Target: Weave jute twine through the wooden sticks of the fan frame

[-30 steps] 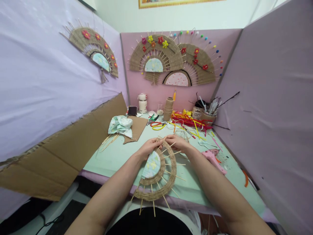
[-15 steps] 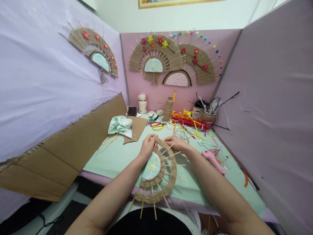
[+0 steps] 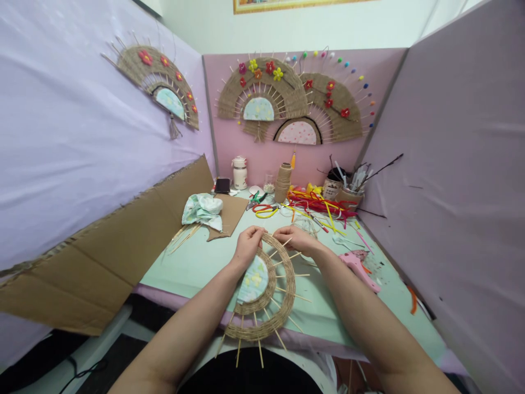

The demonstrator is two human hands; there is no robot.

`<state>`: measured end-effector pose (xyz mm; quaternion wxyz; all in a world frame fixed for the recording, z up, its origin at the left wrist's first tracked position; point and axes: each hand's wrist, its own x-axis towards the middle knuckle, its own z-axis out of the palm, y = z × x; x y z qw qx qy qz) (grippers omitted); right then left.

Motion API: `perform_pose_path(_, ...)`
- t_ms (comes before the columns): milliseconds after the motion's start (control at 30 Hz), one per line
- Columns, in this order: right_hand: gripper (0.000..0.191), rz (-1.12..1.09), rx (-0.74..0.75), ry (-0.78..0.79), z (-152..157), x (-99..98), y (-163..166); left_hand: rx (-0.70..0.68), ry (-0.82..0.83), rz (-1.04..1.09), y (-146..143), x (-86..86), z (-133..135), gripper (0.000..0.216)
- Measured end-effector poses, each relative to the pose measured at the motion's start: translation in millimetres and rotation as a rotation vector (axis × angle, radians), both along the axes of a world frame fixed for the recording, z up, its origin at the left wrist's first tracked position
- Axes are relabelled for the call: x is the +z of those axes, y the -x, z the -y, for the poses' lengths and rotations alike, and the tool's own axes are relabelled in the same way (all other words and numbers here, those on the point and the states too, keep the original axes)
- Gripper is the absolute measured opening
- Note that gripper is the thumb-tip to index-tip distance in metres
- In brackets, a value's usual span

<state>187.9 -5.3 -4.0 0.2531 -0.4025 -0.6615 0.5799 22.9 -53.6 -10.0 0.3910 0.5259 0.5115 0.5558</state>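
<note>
Apparent weaving step: left hand (image 3: 247,246) grips twine-woven fan (image 3: 271,282) over near edge of table (image 3: 176,271); right hand (image 3: 297,241), grasp unclear. Next move likely requires steady tension.

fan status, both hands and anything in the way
Left hand pinching fan at far end. Right hand beside it, grip unclear. Glue gun right of fan, apart from it.
</note>
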Motion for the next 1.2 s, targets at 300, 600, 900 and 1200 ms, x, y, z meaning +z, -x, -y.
perform_pose_path(300,0.036,-0.093,-0.067,-0.078,-6,6.1,-9,-0.005,0.024,0.002,3,-1.3,-1,0.029)
perform_pose_path(600,0.033,-0.232,-0.252,-0.256,-7,4.8,-2,-0.049,0.032,0.003,3,-5.3,-4,0.032)
perform_pose_path(900,0.041,-0.061,-0.102,-0.229,-4,6.0,-6,0.027,0.035,0.124,13,-1.6,-9,0.031)
perform_pose_path(1200,0.037,-0.09,-0.023,-0.128,-1,3.3,-3,0.035,0.049,0.317,15,-2.5,-9,0.031)
